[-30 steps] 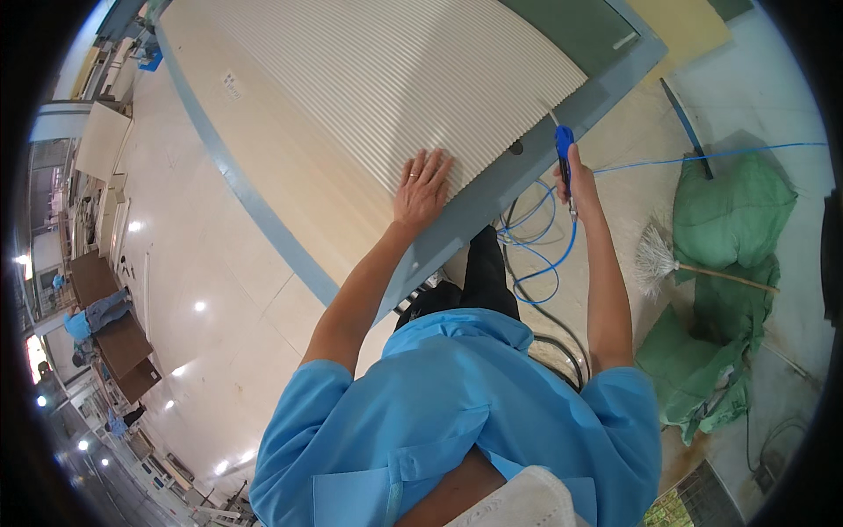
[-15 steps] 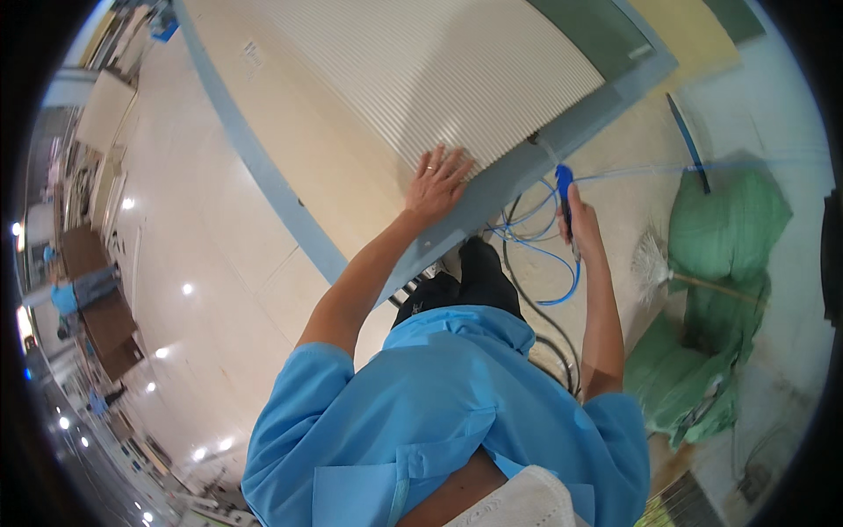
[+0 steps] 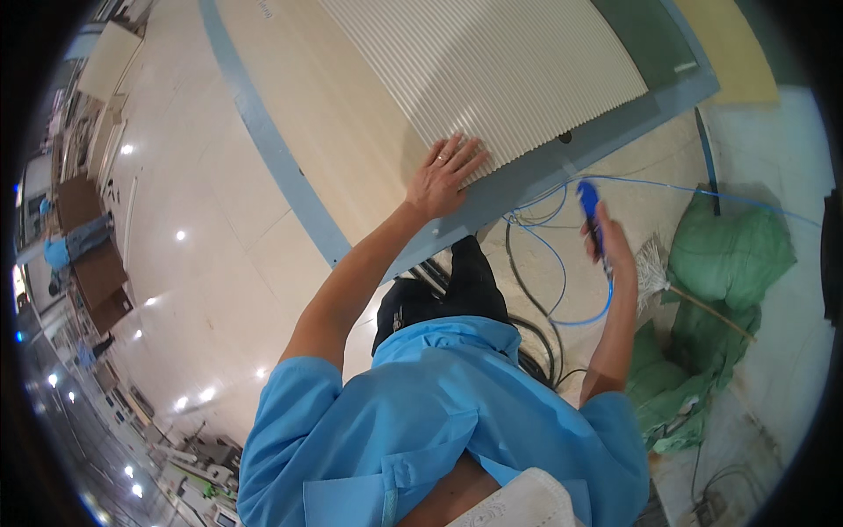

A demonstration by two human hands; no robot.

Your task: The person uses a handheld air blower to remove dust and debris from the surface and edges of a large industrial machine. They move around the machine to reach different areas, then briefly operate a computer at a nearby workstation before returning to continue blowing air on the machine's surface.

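Note:
My left hand (image 3: 441,183) lies flat at the near corner of a cream ribbed panel (image 3: 518,75), its fingers apart and resting on the ridges. Beside the ribs runs a smooth beige board (image 3: 338,105), with the heel of that hand near it. Both rest on a table with a blue-grey edge (image 3: 514,195). Off the table's right side, my right hand (image 3: 615,241) is wrapped round a blue air blow gun (image 3: 588,200). Its nozzle points at the table edge, apart from the panel. A blue air hose (image 3: 584,321) hangs from the grip in a loop.
Green sacks (image 3: 729,237) and a white mop (image 3: 652,270) with a wooden handle are on the floor at right. Dark cables (image 3: 518,281) lie by my legs. A dark strip (image 3: 708,162) leans near the sacks. Another person (image 3: 66,250) is at brown boards far left.
My right hand has drawn the blow gun back, away from the panel's edge. The left hand stays on the ribs. The whole view has shifted, so the table sits further right.

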